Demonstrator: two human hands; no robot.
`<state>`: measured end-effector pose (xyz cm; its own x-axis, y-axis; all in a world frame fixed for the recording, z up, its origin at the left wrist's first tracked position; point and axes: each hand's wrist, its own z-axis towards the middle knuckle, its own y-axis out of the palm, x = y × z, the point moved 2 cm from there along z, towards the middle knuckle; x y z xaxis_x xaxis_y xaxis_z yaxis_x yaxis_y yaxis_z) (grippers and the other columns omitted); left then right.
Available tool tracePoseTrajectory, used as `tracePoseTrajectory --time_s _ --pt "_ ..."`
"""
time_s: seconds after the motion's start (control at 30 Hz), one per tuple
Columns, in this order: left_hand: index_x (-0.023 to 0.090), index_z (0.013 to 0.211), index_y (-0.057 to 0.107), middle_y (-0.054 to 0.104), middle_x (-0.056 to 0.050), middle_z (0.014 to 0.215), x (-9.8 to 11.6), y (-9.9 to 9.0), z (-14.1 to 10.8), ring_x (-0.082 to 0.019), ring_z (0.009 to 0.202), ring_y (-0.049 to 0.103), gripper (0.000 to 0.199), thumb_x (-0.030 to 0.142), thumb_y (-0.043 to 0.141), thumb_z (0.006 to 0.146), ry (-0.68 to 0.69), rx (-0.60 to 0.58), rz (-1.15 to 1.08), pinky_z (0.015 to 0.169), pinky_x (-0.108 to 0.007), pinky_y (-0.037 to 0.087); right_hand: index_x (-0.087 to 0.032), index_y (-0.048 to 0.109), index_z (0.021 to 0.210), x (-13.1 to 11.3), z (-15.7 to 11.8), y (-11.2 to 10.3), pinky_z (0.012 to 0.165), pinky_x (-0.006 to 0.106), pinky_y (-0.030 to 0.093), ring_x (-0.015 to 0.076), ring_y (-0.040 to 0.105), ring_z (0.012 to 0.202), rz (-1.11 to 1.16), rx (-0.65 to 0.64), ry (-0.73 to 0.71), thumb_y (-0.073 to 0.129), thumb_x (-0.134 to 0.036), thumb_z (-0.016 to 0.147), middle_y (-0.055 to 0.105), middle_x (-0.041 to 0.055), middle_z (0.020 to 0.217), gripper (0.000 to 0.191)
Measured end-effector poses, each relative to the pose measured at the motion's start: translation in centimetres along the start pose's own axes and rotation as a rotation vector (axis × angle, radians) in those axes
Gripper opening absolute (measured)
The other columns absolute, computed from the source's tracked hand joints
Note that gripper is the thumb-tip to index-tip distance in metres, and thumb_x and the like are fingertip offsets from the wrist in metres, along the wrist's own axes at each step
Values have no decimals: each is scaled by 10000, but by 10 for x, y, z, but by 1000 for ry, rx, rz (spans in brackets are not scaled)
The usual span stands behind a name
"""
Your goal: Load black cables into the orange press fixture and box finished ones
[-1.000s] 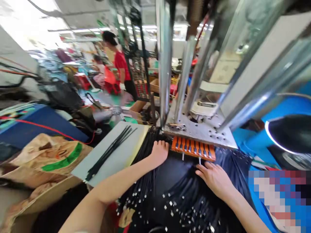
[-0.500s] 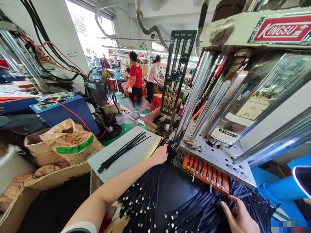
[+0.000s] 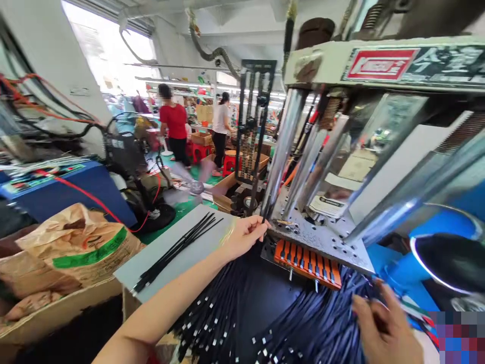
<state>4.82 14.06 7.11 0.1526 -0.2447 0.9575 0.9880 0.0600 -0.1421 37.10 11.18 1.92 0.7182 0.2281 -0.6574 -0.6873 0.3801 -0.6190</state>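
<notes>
My left hand (image 3: pixel 245 233) has its fingers curled together at the left corner of the press's metal plate (image 3: pixel 322 237); what is between them, if anything, I cannot make out. Below the plate sits an orange mould (image 3: pixel 306 264) with several black pieces lying in its slots. My right hand (image 3: pixel 388 323) is at the lower right, thumb and forefinger apart, slightly blurred, with nothing visible between them. It is beside a bunch of black cables (image 3: pixel 322 318) with shiny metal ends. Another bunch of these cables (image 3: pixel 208 308) spreads out beneath my left forearm.
A grey board (image 3: pixel 166 273) carries several black strips (image 3: pixel 178 247). At the left are a paper sack (image 3: pixel 87 253) and a cardboard box (image 3: pixel 109 298). A fan (image 3: pixel 195 187) spins behind the board. Blue bins (image 3: pixel 401 268) stand right. Two people are farther back.
The view has turned right. My right hand has come away from the orange mould's corner, to the right. My left hand stays by the press's left side, its fingers now more curled.
</notes>
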Motion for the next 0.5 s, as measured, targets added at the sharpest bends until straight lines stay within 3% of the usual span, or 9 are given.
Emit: tracePoseTrajectory --time_s 0.07,0.13,0.2,0.33,0.5 --pt "136 919 627 513 27 621 25 13 0 -70 526 390 397 524 580 849 66 -71 -31 510 -191 312 -194 671 1068 -39 5 8 581 277 506 200 636 602 207 -160 -190 534 -542 878 685 43 710 419" --pt "137 943 639 517 25 653 44 24 1 -67 543 389 373 496 601 849 113 -124 -41 517 -188 316 -205 690 877 -73 13 20 577 238 479 158 616 598 364 -316 -346 537 -450 910 667 16 687 291" --pt "137 906 639 509 23 679 57 34 3 -65 555 389 351 483 609 851 136 -165 -45 519 -185 324 -197 676 794 -97 22 31 548 214 435 127 568 558 449 -373 -420 552 -398 919 610 -14 617 267" --pt "133 860 626 474 34 636 63 46 5 -63 533 392 388 520 621 839 116 -242 -44 494 -180 334 -178 621 674 -115 35 40 484 198 352 97 456 492 529 -344 -424 586 -415 906 510 -38 545 334" --pt "115 885 641 536 9 653 59 50 4 -61 486 466 513 622 590 825 67 -297 -83 465 -181 383 -181 621 743 -117 43 38 578 216 385 115 489 591 528 -324 -486 492 -328 970 557 -10 653 300"
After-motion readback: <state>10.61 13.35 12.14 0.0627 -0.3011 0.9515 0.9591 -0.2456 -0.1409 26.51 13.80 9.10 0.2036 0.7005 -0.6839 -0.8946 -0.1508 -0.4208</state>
